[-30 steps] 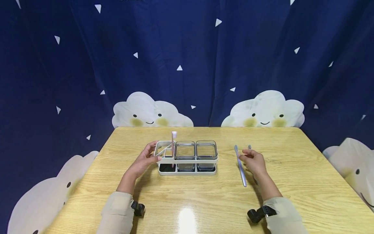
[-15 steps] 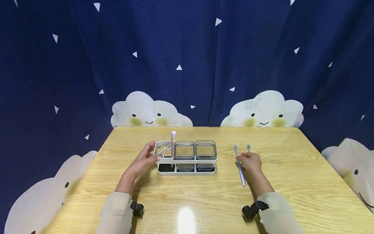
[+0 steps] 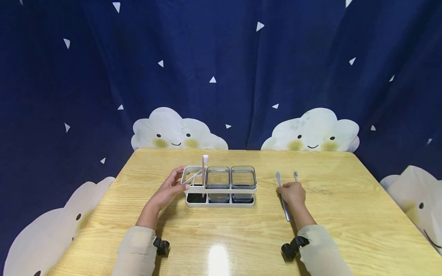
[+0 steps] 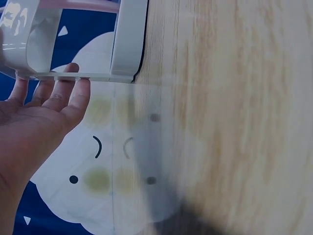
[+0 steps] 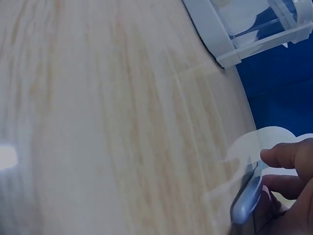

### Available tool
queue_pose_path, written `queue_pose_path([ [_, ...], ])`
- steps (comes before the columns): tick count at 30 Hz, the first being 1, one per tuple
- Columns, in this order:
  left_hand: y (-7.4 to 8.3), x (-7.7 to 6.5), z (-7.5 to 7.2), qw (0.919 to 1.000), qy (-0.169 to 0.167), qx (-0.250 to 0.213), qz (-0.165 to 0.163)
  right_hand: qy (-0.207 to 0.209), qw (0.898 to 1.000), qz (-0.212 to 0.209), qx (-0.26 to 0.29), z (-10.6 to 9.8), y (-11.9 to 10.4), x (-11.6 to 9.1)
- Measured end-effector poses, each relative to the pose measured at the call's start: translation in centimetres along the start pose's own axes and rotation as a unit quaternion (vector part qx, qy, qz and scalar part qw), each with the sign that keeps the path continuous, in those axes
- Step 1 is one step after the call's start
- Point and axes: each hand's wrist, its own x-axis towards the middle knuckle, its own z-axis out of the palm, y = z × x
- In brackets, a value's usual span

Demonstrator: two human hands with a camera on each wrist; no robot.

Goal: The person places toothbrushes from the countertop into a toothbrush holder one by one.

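Observation:
A white toothbrush holder (image 3: 221, 190) stands on the table with two clear square cups (image 3: 218, 180) in it and a pink toothbrush (image 3: 203, 170) upright in a left compartment. My left hand (image 3: 168, 191) grips the holder's left end, thumb at the front and fingers behind. In the left wrist view its fingertips lie against the holder's edge (image 4: 105, 77). My right hand (image 3: 292, 193) pinches a blue-grey toothbrush (image 3: 286, 211) lying on the table, covering its middle. The right wrist view shows its handle (image 5: 247, 198) beside thumb and fingertips.
Just beyond my right hand shows the head of a second greyish toothbrush (image 3: 295, 176), the rest hidden by the hand. A wooden table (image 3: 193, 237) lies under everything, and a dark blue curtain (image 3: 221, 57) with white clouds hangs behind.
My right hand has moved left, from between the two loose toothbrushes onto the left one. My left hand stays on the holder, and both loose toothbrushes keep their places.

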Motion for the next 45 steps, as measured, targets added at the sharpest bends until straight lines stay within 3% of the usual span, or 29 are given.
queue_pose_path([
  [6, 0.1, 0.0, 0.1, 1.0, -0.001, 0.004, -0.002, 0.008, 0.999, -0.005, -0.031, 0.3, 0.1, 0.1],
  [20, 0.0, -0.1, 0.1, 1.0, 0.001, 0.004, -0.006, 0.01, 1.0, 0.0, -0.026, 0.4, 0.2, 0.3],
  [30, -0.2, -0.1, 0.1, 1.0, 0.0, 0.003, -0.005, 0.012, 0.999, 0.02, 0.044, -0.2, 0.0, 0.1],
  [36, 0.1, -0.2, 0.0, 0.9999, -0.002, 0.004, -0.01, -0.01, 0.994, 0.037, 0.106, -0.6, -0.4, -0.2],
  [45, 0.1, -0.1, 0.0, 1.0, -0.002, 0.001, -0.002, -0.034, 0.988, 0.019, 0.147, -1.7, -1.2, -0.5],
])
